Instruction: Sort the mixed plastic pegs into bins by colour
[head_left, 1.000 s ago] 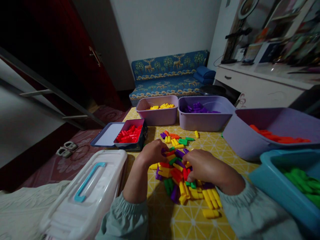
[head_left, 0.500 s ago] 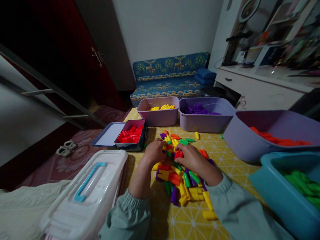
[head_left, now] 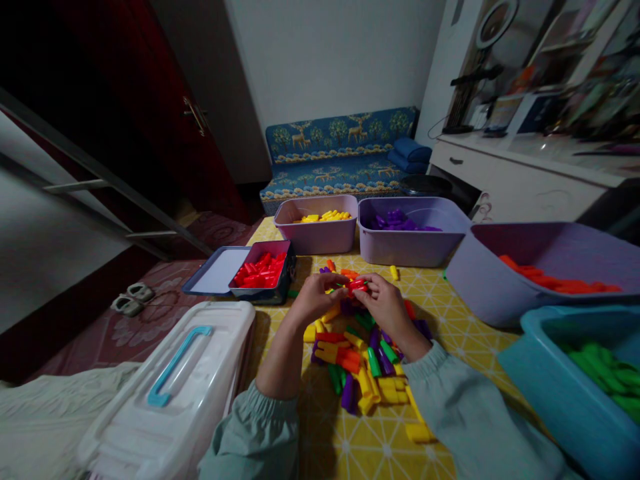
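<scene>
Red bullet-shaped plastic building blocks are pinched between both hands, just above a mixed pile. My left hand closes on their left side, its thumb and fingertips against them. From the right, my right hand grips the same red pieces with thumb and fingers. Whether they are joined is too small to tell. Beneath and in front of the hands lies the pile of yellow, green, purple and orange blocks on a yellow patterned tablecloth. My hands hide part of the pile.
An open tin holds red blocks. Behind the pile stand a pink bin with yellow blocks and a purple bin with purple ones. To the right are a lilac bin with orange blocks and a teal bin with green. A white lidded box sits left.
My hands have lifted slightly from the pile and come together. The red blocks, at first in my right hand, are now held between both hands.
</scene>
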The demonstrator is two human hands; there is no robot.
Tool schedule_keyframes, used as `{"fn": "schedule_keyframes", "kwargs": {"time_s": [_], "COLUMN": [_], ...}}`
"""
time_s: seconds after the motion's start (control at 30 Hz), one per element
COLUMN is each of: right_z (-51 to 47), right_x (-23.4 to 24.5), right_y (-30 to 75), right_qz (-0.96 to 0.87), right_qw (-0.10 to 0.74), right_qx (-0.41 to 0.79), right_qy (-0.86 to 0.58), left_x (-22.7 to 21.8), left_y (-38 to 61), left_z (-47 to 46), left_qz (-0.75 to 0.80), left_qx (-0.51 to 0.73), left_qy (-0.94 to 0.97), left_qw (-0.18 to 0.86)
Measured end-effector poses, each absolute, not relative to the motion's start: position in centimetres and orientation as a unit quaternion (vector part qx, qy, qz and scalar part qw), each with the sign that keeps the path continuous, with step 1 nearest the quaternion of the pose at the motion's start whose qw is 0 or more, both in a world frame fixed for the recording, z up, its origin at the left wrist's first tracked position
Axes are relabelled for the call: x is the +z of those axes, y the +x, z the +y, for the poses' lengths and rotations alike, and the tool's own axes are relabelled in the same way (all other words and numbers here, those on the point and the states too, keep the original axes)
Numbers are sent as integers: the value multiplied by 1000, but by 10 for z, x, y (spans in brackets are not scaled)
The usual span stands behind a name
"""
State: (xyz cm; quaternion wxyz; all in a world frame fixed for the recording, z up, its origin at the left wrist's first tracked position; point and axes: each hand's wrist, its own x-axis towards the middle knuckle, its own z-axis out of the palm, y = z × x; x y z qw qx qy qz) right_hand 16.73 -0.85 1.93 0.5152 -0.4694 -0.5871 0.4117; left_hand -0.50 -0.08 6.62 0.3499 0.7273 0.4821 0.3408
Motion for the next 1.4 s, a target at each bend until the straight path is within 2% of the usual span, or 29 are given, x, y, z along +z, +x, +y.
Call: {"fn": "schedule_keyframes", "kwargs": {"time_s": [0.2, 0.37, 0.43, 0.53, 0.67, 0.8, 1.2, 1.3, 1.4], "right_z": [-8, -10, -10, -7, -3, -3, -5, -6, -6], "right_x": [22, 23, 24, 22, 17, 16, 20, 20, 19], "right_y": [168, 168, 169, 173, 178, 177, 176, 175, 176], "right_qz": [-579, -632, -634, -611, -576, -570, -567, -569, -573], "right_qw": [516, 498, 512, 542, 561, 557, 546, 539, 535], "right_qx": [429, 386, 360, 347, 369, 386, 389, 392, 389], "right_qy": [-462, -452, -454, -460, -466, -465, -479, -481, -484], "left_x": [64, 54, 54, 64, 91, 106, 100, 95, 90], "left_y": [4, 9, 9, 0, -22, -42, -44, -40, -38], "left_z": [-1, 1, 3, 6, 9, 9, 11, 11, 8], "left_qz": [491, 464, 459, 434, 380, 373, 417, 426, 481], "left_qx": [346, 374, 422, 565, 723, 762, 738, 713, 655], "left_qy": [716, 640, 563, 395, 171, 50, 23, 93, 272], "left_qw": [357, 485, 542, 579, 552, 527, 530, 549, 516]}}
